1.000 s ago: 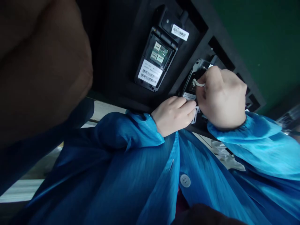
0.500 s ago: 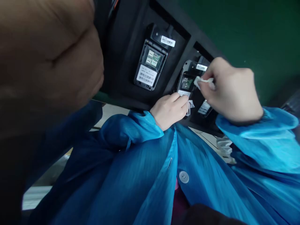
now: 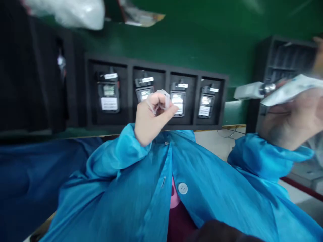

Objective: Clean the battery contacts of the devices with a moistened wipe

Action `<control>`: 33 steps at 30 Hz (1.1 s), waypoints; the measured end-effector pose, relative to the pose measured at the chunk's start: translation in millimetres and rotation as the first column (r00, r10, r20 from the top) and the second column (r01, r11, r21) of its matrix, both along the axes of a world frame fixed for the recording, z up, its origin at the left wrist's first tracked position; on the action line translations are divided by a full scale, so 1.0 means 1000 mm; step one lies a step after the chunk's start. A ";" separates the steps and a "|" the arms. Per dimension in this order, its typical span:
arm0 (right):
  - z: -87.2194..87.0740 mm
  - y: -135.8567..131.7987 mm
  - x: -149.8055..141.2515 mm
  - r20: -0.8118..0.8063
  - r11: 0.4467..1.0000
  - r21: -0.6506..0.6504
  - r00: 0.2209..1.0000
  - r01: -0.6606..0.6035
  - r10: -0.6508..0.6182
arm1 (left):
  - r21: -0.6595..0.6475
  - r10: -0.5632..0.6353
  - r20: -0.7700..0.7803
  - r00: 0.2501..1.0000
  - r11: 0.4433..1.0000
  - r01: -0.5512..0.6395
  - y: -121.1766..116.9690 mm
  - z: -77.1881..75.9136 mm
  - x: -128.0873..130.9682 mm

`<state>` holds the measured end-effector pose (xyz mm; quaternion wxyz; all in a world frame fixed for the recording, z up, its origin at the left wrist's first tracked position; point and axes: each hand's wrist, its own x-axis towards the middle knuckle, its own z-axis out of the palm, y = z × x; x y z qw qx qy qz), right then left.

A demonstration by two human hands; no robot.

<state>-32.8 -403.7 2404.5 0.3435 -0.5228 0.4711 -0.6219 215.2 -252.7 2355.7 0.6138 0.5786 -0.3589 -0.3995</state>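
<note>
My left hand [image 3: 151, 117] is raised over the black foam tray [image 3: 130, 97], its thumb and fingers curled round a thin, translucent white frame-shaped piece [image 3: 166, 99]. Behind it, handheld devices with their backs uncovered and barcode labels on them lie in the tray's compartments; one device [image 3: 178, 97] is partly covered by my fingertips. On the right, my right hand [image 3: 290, 117] is smeared by motion, with a white sheet or packet [image 3: 292, 89] across its fingers. The fingers seem closed on it, though the grip is partly hidden.
A white bottle with a metal top [image 3: 248, 90] is beside my right hand. Behind it stands a black divided rack [image 3: 267, 64]. Part of another hand [image 3: 318, 55] shows at the right edge. Clear plastic bags [image 3: 80, 13] lie on the green table [image 3: 191, 43] at the back left.
My view has swung and widened along the tray. My left hand has lifted off a device with the translucent piece. My right hand has moved far right; the small crumpled white piece it held is no longer distinguishable.
</note>
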 end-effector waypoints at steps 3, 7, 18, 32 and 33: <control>-0.002 -0.005 -0.047 0.026 0.980 -0.191 0.998 -0.053 0.059 | 0.096 -0.159 -0.424 0.891 0.971 0.219 -0.037 0.023 -0.029; -0.012 -0.010 -0.095 0.152 0.991 -0.130 0.988 0.028 -0.008 | 0.167 -0.251 -0.654 0.714 0.873 0.459 -0.093 0.039 -0.073; -0.072 -0.048 -0.140 0.293 0.938 0.340 0.940 0.068 -0.175 | 0.087 -0.514 -0.272 0.814 0.829 0.552 -0.216 -0.015 -0.161; -0.095 -0.068 -0.138 -0.026 0.955 0.296 0.999 -0.027 0.037 | 0.112 -0.490 0.605 0.628 0.833 0.541 -0.238 -0.051 -0.204; -0.095 -0.069 -0.137 -0.016 0.958 0.285 0.999 -0.028 0.034 | 0.133 -0.466 0.648 0.602 0.848 0.513 -0.240 -0.052 -0.209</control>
